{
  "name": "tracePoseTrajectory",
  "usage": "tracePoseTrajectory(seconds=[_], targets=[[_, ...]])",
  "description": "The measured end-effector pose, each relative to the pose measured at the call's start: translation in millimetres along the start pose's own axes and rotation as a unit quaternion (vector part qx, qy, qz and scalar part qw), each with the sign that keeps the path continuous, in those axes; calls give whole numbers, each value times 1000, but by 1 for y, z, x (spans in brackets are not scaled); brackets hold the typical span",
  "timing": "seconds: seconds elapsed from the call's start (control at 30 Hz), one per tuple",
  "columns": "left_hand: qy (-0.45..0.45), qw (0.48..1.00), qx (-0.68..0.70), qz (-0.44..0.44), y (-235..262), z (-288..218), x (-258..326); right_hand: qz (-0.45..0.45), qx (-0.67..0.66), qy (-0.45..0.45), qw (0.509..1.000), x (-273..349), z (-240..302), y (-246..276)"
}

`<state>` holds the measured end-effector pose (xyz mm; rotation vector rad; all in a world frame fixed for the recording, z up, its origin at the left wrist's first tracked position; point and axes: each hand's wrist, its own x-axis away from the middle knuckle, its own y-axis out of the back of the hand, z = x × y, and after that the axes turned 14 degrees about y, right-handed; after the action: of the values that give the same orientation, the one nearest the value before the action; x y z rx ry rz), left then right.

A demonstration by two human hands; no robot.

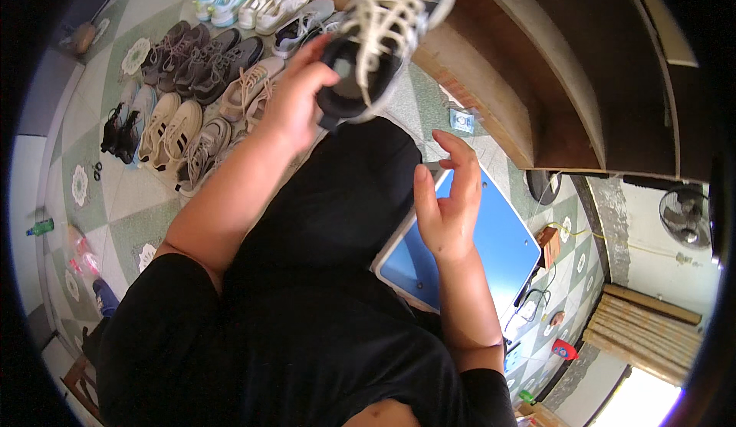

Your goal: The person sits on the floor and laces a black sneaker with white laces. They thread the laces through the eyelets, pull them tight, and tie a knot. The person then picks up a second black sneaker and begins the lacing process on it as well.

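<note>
My left hand (295, 97) grips a black sneaker (383, 24) with cream laces by its heel. The shoe is held up in front of the wooden shelf, its laced top turned toward me and its toe cut off by the upper edge. My right hand (451, 205) is raised over a blue board with a white rim (491, 235), fingers apart and nothing in them. Pairs of shoes stand on the floor to the left: dark grey sneakers (222, 67), beige sneakers with dark stripes (172, 129) and white sneakers (280, 9).
An open wooden shelf (529, 113) fills the upper right. A small packet (461, 119) lies on the tiled floor by its base. Black scissors (97, 171) and a green bottle (41, 228) are at the far left. A fan (685, 216) and a red container (565, 349) are at the right.
</note>
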<state>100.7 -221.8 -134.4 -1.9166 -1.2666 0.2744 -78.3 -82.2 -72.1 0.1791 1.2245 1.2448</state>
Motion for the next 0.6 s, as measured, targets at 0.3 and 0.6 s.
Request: tracePoseTrajectory(seconds=[0.3,0.6], targets=[[263,847,-318,-335,171,99,-60,2,-61,-180,982,24,-49,-41],[253,860,-248,-368,251,159,-114,27,-64,-194,979,17,-59,-37]])
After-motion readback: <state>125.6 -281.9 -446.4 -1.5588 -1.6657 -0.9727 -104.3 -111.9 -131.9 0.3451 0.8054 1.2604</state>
